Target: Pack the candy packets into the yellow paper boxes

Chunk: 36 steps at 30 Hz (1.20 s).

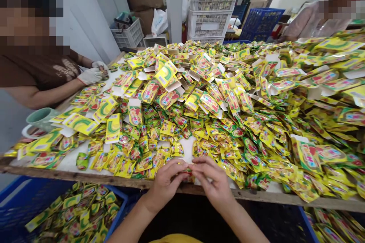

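Observation:
At the table's front edge, my left hand [169, 178] and my right hand [212, 178] meet fingertip to fingertip. Between them they pinch a small packet [186, 171], red and green where it shows and mostly covered by the fingers. Just beyond the hands lie many small yellow and green candy packets [168, 128]. Farther back, yellow flat boxes [166, 74] with green and red print are heaped up, several with open white flaps. A bare strip of white tabletop [187, 148] shows between the packets.
A person in white gloves [91, 76] works at the left, near a green mug [42, 118]. Another person [305, 21] is at the back right. Blue crates [121, 201] of boxes stand below the wooden table edge [131, 182]. White crates [209, 24] are stacked behind.

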{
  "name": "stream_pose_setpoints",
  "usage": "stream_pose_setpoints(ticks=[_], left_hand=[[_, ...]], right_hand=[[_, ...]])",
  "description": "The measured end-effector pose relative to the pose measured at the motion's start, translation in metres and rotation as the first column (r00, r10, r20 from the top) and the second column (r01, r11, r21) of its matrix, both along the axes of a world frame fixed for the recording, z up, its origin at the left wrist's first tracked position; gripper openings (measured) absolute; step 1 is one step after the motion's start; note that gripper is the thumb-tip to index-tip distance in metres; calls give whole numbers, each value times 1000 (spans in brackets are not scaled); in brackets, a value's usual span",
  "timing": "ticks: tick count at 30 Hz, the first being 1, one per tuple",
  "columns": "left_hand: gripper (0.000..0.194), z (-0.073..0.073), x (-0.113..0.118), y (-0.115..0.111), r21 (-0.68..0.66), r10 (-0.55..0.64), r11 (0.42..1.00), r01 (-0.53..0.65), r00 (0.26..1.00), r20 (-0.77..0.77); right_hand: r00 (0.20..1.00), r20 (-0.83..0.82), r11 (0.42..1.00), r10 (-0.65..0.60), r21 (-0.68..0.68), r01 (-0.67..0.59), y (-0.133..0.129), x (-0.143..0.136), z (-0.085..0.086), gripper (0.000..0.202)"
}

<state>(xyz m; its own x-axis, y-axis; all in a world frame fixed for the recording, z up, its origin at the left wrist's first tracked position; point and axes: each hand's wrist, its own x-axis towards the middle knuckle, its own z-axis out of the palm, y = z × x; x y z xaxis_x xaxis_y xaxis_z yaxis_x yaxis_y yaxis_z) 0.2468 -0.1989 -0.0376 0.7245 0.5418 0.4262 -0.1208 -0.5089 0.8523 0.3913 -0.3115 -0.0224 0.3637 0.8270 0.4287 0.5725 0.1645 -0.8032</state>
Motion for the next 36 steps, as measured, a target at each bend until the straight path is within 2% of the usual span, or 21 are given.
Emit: stream_pose_setpoints(ticks=[2,4,5,7,9,11,13,14,15,17,19,21,22,24,26,27,29,31,33,36], left_hand=[[21,9,-6,3,-98,173,979,-177,983,-54],[21,23,-28,12,-253,273,916,-310,946,-173],[23,29,-46,20,-315,256,889,-332,931,-259],[25,34,-96,39,-367,108,879,-306,876,-471],[25,29,-157,58,-312,13,901,-303,736,-677],[28,19,-212,69,-210,65,893,-397,577,-814],[31,13,-245,69,-110,151,860,-499,454,-878],[32,13,-248,65,-89,172,849,-521,433,-885],[32,16,-243,59,-94,173,851,-517,446,-878],[28,25,-207,47,-139,145,891,-433,561,-815],[23,32,-151,37,-112,151,944,-310,708,-690],[22,34,-91,31,-7,170,979,-206,828,-534],[21,32,-66,30,84,188,982,-169,844,-502],[20,27,-28,30,274,279,950,-147,796,-538],[23,21,-9,33,401,353,909,-115,725,-592],[22,18,-5,35,421,355,902,-93,714,-603],[14,14,-3,39,352,286,933,-77,752,-594],[14,10,-3,41,165,181,981,-105,808,-560],[19,7,-1,43,-55,84,990,-131,852,-517],[18,6,3,44,-371,-57,920,-129,891,-451]], right_hand=[[994,90,998,-59,-12,60,18,17,11,20],[943,298,986,-150,-29,166,43,35,23,23],[896,415,976,-160,-70,207,56,44,27,26],[790,598,932,-131,-198,304,80,59,31,33],[720,691,865,-62,-323,385,97,68,28,37],[702,712,824,5,-401,400,106,72,21,33],[689,721,815,67,-438,380,107,72,14,32],[676,731,813,95,-449,371,106,71,12,33],[657,743,808,126,-461,366,104,70,11,33],[627,757,805,183,-482,347,100,68,14,31],[640,741,813,201,-491,313,96,65,19,26],[700,697,819,153,-486,304,90,62,25,26],[751,653,821,100,-480,309,86,60,26,27],[877,479,833,-40,-468,294,75,55,24,25],[975,180,864,-128,-462,198,63,47,18,20],[992,19,879,-122,-462,117,58,42,15,20],[979,-204,882,-18,-465,-81,50,33,8,21],[962,-242,855,123,-466,-227,47,26,4,20],[963,-164,844,216,-464,-268,50,22,1,17],[967,-46,849,251,-470,-242,58,20,-4,18]])
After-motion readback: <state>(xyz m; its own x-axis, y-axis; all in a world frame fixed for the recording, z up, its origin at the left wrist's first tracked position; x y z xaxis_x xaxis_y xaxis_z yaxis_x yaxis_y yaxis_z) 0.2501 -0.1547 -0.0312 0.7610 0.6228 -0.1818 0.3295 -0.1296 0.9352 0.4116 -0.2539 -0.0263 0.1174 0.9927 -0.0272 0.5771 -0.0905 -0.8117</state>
